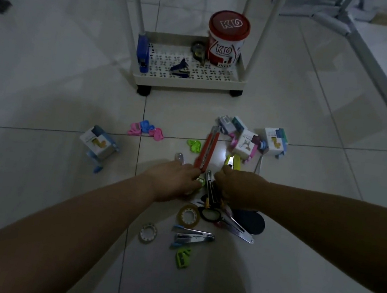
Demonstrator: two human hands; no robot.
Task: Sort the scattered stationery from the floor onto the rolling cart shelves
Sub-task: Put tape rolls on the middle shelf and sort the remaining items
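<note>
While stationery lies strewn across the floor, the left hand pinches the orange cutter by its near end; the right hand curls over a black-and-yellow cutter. Both look light, rigid, best gripped mid-body. On the cart shelf stands a tub marked "KD".

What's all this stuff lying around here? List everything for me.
cart: one, white, ahead on tiled floor
tub: one, red and white, cart's bottom shelf
stapler: one, blue, shelf's left edge
staple remover: one, blue, mid-shelf
orange cutter: one, floor, by the left fingers
boxed sharpeners: several, white boxes, floor right; one apart at left
tape rolls: two, floor, near
scissors: black handles, floor
green sharpener: one, nearest
left hand: on the pile
right hand: on the pile
</note>
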